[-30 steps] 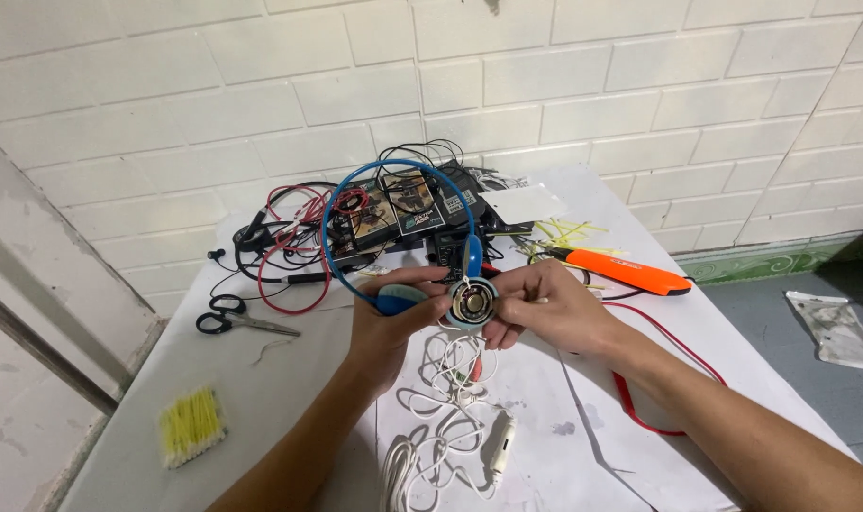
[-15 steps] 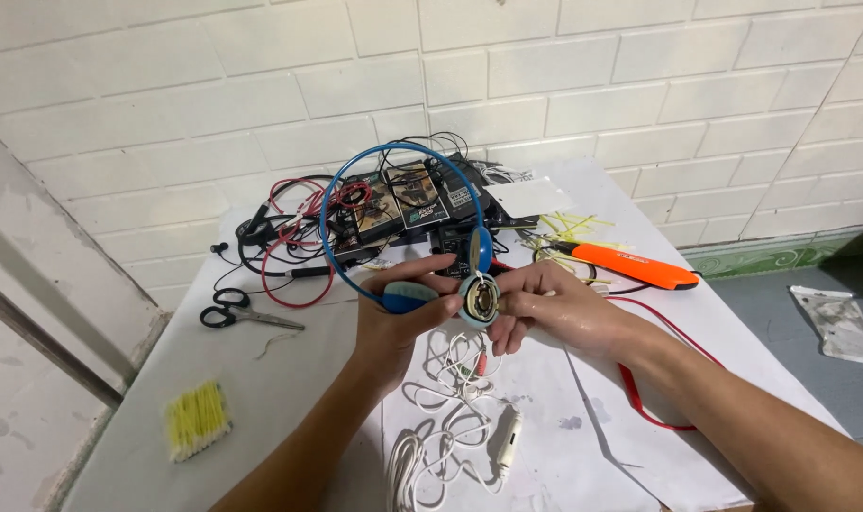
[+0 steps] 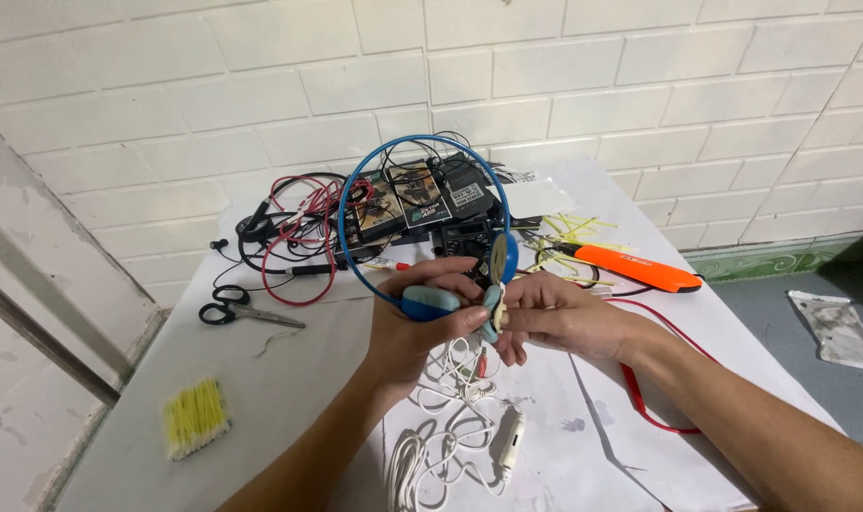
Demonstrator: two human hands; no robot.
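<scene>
Standing beside the tabletop [image 3: 289, 379], I see both hands busy with a blue headset [image 3: 422, 190] held up above the white-covered surface: the left hand [image 3: 417, 327] is closed around one blue earcup [image 3: 429, 303], and the right hand [image 3: 554, 318] pinches the other earpiece [image 3: 495, 284], whose cover looks to be pried open, between fingertips and thumb. The thin band arches up and away from the person, toward the wall. To my eye the risk is in that opened earpiece: the parts inside are small, and too hard a pull could tear a fine wire or let a loose piece drop into the tangle of white cable [image 3: 450, 427] lying directly beneath the hands, where it would be hard to find. Bending the band while both ends are gripped could also strain it. Further back the surface is crowded with a heap of red and black leads [image 3: 294, 237], some dark boxes [image 3: 403, 199] and a scatter of yellow ties [image 3: 569, 232], any of which could snag the headset if it is set down carelessly. An orange tool [image 3: 630, 267] lies to the right, black scissors [image 3: 237, 308] to the left, and a yellow bundle of swabs [image 3: 194, 417] near the front left corner. The tabletop is pushed against a white brick wall [image 3: 545, 85], and grey floor [image 3: 791, 351] shows on the right with a clear plastic bag [image 3: 839, 327] lying on it.
</scene>
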